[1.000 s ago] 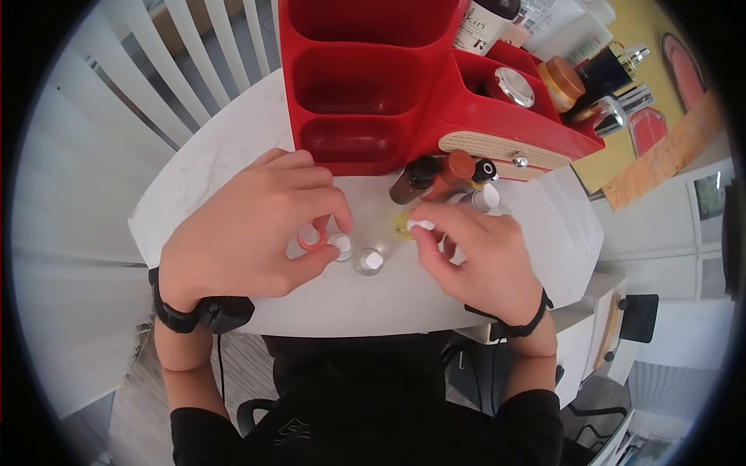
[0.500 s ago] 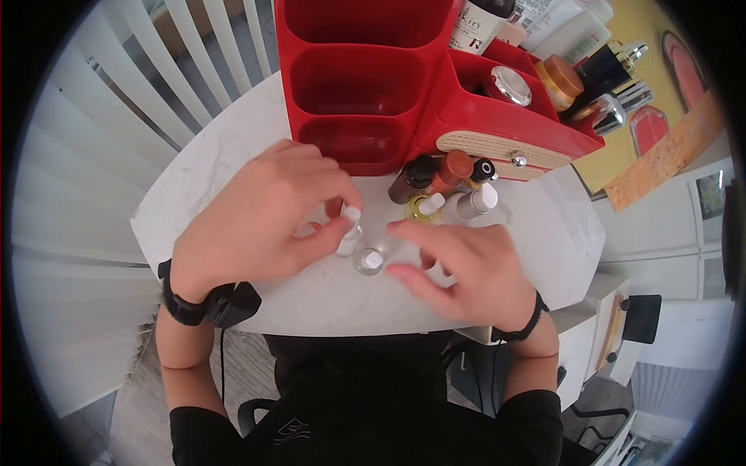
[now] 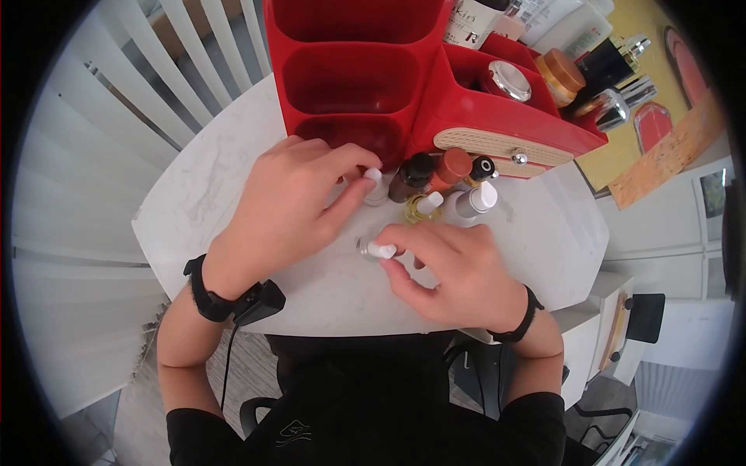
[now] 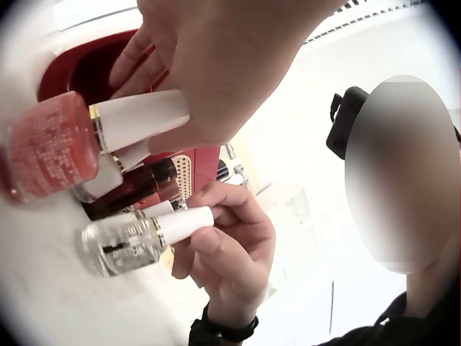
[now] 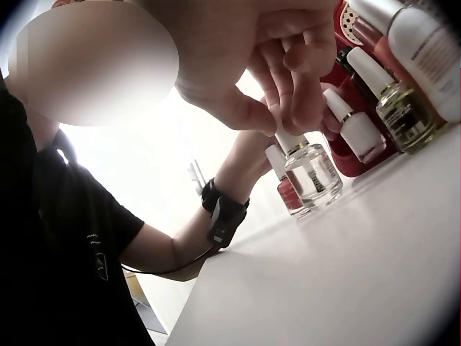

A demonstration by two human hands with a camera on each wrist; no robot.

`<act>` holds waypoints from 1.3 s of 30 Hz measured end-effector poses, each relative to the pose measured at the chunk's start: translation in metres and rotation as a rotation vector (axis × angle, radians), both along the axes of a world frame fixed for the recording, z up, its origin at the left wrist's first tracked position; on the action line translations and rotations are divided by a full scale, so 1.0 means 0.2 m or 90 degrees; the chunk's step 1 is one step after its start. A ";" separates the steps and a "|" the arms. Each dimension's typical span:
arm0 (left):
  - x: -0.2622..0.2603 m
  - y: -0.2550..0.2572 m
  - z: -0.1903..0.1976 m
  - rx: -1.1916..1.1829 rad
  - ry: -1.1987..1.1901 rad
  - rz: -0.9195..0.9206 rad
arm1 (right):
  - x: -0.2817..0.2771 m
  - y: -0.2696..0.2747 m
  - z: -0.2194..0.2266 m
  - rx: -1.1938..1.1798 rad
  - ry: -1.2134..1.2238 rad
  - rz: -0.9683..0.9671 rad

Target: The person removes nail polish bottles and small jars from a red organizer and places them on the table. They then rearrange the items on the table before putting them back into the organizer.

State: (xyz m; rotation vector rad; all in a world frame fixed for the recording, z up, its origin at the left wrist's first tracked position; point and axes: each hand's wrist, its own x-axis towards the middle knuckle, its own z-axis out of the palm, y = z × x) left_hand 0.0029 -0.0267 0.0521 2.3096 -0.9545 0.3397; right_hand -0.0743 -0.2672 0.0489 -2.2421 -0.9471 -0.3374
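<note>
In the head view my left hand (image 3: 284,206) pinches the white cap of a milky white nail polish bottle (image 3: 376,196), close beside a dark brown bottle (image 3: 410,182). My right hand (image 3: 458,272) has thumb and forefinger on the white cap of a clear nail polish bottle (image 3: 364,248), tilted in the left wrist view. A coral nail polish bottle (image 4: 54,148) stands near the left wrist; in the head view my left hand hides it. The yellowish nail polish bottle (image 5: 407,119) stands on the table in front of the darker bottles.
A red organizer (image 3: 350,116) with open compartments and a small drawer (image 3: 497,147) stands at the table's back. Jars and bottles fill its right side. An orange-capped bottle (image 3: 453,167) and a silver-white bottle (image 3: 475,200) stand before it on the white marbled table (image 3: 544,248).
The right hand let go of the yellowish bottle beside the others, then moved left to the clear bottle. The left hand took the white bottle and carried it up and right beside the dark one.
</note>
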 end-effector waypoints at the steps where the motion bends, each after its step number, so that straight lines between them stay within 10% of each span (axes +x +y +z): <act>1: 0.00 0.00 0.00 0.000 0.002 0.002 | 0.00 0.00 0.00 0.004 -0.017 -0.027; 13: 0.01 0.04 0.07 -0.086 0.072 -0.011 | 0.05 -0.02 0.00 -0.073 -0.110 -0.129; 27: -0.05 0.25 0.28 0.197 0.300 -0.099 | 0.05 -0.01 0.00 -0.100 -0.097 -0.187; 39: -0.02 0.09 0.13 0.060 0.054 -0.012 | 0.03 -0.06 0.02 -0.031 -0.127 -0.193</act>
